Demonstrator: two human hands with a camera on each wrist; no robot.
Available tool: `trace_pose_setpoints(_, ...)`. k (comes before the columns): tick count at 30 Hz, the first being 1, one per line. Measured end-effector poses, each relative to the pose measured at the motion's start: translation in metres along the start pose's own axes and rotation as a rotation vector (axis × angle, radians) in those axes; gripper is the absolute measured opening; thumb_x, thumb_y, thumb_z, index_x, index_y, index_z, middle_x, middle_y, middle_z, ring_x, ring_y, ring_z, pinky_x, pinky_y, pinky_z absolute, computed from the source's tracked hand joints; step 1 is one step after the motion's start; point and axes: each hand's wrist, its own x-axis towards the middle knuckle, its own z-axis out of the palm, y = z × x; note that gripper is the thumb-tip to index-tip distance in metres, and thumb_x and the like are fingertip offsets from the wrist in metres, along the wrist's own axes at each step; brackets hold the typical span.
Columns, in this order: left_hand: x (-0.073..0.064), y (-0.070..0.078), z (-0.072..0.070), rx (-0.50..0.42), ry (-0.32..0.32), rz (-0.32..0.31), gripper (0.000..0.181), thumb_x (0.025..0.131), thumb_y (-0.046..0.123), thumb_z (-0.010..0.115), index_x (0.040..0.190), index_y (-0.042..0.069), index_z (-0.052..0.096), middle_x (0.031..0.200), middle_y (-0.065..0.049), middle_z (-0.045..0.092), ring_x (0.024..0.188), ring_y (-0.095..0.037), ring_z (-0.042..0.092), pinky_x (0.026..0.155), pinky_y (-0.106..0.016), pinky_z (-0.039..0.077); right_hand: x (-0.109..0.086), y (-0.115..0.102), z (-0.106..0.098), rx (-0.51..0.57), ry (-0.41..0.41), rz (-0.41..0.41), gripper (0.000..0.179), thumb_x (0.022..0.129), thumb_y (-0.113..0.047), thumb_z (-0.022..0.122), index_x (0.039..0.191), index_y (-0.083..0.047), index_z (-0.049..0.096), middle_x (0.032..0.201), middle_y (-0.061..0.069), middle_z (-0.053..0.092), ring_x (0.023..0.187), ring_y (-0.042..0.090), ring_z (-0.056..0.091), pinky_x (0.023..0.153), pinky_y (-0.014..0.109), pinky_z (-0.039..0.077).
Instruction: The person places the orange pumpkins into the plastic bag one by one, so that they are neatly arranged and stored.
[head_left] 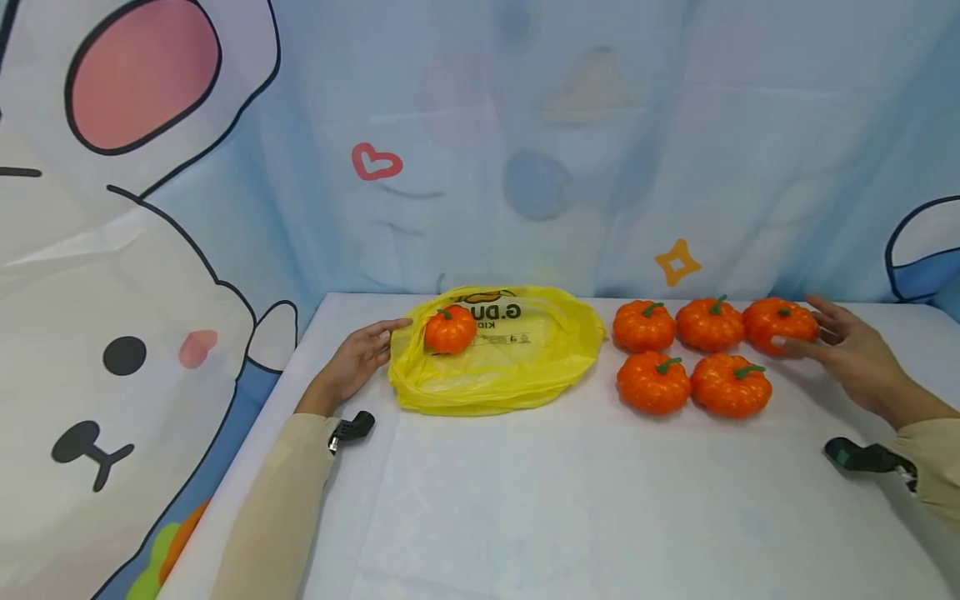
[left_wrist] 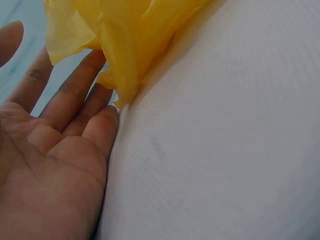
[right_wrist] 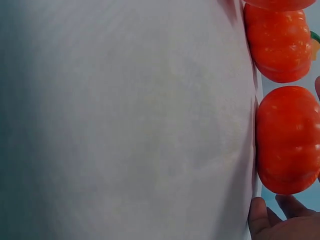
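At the left of the table, my left hand (head_left: 356, 362) touches the left edge of a yellow plastic bag (head_left: 517, 367) with its fingers extended. In the left wrist view, the fingers (left_wrist: 67, 102) lie against the bag's crumpled edge. A small orange toy pumpkin (head_left: 451, 330) with a green stem is at the bag's left part. My right hand (head_left: 862, 358) is at the rightmost back pumpkin (head_left: 776, 325), thumb at its front and fingers spread beside it. The right wrist view shows a small gap between that pumpkin (right_wrist: 287, 140) and the fingertips (right_wrist: 259, 207); the thumb is mostly cut off.
Two more pumpkins, a left one (head_left: 643, 326) and a middle one (head_left: 709, 324), stand in the back row. In front of them sit two others, one left (head_left: 653, 383) and one right (head_left: 731, 386). Behind the white table (head_left: 570, 500) hangs a printed blue curtain (head_left: 465, 225).
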Motion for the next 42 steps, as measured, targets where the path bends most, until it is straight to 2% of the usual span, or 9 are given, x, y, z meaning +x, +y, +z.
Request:
trace_pose_setpoints(5, 0.003, 0.001, 0.003, 0.005, 0.013, -0.017, 0.044, 0.106, 0.020, 0.042, 0.146, 0.002, 0.045, 0.163, -0.003, 0.025, 0.147, -0.017, 0.029, 0.106, -0.016, 0.042, -0.003, 0.000, -0.001, -0.060, 0.031, 0.017, 0.096, 0.095, -0.043, 0.061, 0.157, -0.003, 0.000, 0.158, 0.036, 0.001, 0.141, 0.061, 0.009, 0.105, 0.075, 0.022)
trace_pose_setpoints(16, 0.009, 0.002, 0.008, 0.004, 0.020, -0.018, 0.043, 0.105, 0.021, 0.045, 0.145, 0.004, 0.048, 0.162, -0.002, 0.028, 0.148, -0.019, 0.029, 0.105, -0.015, 0.043, -0.025, -0.018, -0.013, -0.095, 0.152, 0.050, 0.084, 0.099, -0.040, 0.053, 0.157, -0.001, 0.008, 0.158, 0.037, 0.004, 0.137, 0.062, 0.021, 0.102, 0.072, 0.031)
trace_pose_setpoints(25, 0.009, 0.003, 0.006, 0.028, 0.007, -0.009, 0.044, 0.106, 0.021, 0.044, 0.146, 0.002, 0.046, 0.163, -0.004, 0.026, 0.148, -0.020, 0.028, 0.104, -0.014, 0.042, -0.055, -0.075, -0.011, -0.018, 0.219, -0.040, 0.078, 0.096, -0.044, 0.057, 0.157, -0.040, 0.010, 0.164, 0.023, 0.009, 0.142, 0.053, 0.025, 0.107, 0.063, 0.029)
trace_pose_setpoints(27, 0.008, 0.002, 0.006, 0.022, 0.008, -0.008, 0.044, 0.106, 0.021, 0.044, 0.145, 0.002, 0.046, 0.163, -0.004, 0.026, 0.149, -0.021, 0.027, 0.104, -0.015, 0.042, -0.064, -0.094, -0.005, -0.029, 0.206, -0.077, 0.078, 0.094, -0.046, 0.060, 0.156, -0.044, 0.012, 0.164, 0.020, 0.014, 0.143, 0.050, 0.027, 0.110, 0.052, 0.033)
trace_pose_setpoints(30, 0.006, 0.002, 0.006, 0.022, 0.002, -0.006, 0.045, 0.106, 0.021, 0.043, 0.146, 0.002, 0.045, 0.163, -0.005, 0.025, 0.149, -0.021, 0.027, 0.105, -0.015, 0.042, -0.078, -0.123, 0.008, -0.030, 0.142, -0.150, 0.080, 0.092, -0.044, 0.065, 0.156, -0.043, 0.017, 0.163, 0.019, 0.020, 0.142, 0.049, 0.030, 0.108, 0.052, 0.037)
trace_pose_setpoints(31, 0.005, 0.002, 0.006, 0.016, 0.002, -0.009, 0.045, 0.106, 0.021, 0.043, 0.146, 0.002, 0.045, 0.163, -0.005, 0.025, 0.149, -0.020, 0.027, 0.105, -0.015, 0.042, -0.083, -0.132, 0.014, -0.031, 0.121, -0.175, 0.081, 0.091, -0.044, 0.066, 0.156, -0.041, 0.018, 0.162, 0.018, 0.022, 0.140, 0.048, 0.033, 0.107, 0.043, 0.043)
trace_pose_setpoints(34, 0.003, 0.002, 0.005, 0.014, 0.011, -0.012, 0.045, 0.106, 0.020, 0.043, 0.147, 0.000, 0.043, 0.163, -0.005, 0.025, 0.146, -0.017, 0.030, 0.103, -0.014, 0.043, -0.096, -0.160, 0.035, -0.013, 0.060, -0.238, 0.083, 0.090, -0.041, 0.071, 0.157, -0.034, 0.023, 0.160, 0.019, 0.027, 0.136, 0.046, 0.039, 0.094, 0.022, 0.053)
trace_pose_setpoints(37, 0.001, 0.001, 0.005, 0.014, 0.015, -0.016, 0.045, 0.106, 0.019, 0.041, 0.147, 0.000, 0.043, 0.163, -0.004, 0.024, 0.144, -0.016, 0.031, 0.102, -0.013, 0.043, -0.107, -0.185, 0.062, 0.008, 0.017, -0.296, 0.084, 0.086, -0.039, 0.075, 0.156, -0.028, 0.030, 0.158, 0.017, 0.033, 0.132, 0.042, 0.045, 0.076, 0.007, 0.047)
trace_pose_setpoints(42, 0.000, 0.002, 0.003, 0.020, 0.002, -0.015, 0.045, 0.107, 0.020, 0.041, 0.147, 0.001, 0.043, 0.164, -0.004, 0.022, 0.148, -0.019, 0.027, 0.105, -0.015, 0.042, -0.108, -0.214, 0.115, 0.126, -0.119, -0.330, 0.084, 0.082, -0.039, 0.080, 0.153, -0.025, 0.037, 0.155, 0.012, 0.038, 0.134, 0.036, 0.047, 0.094, 0.038, 0.056)
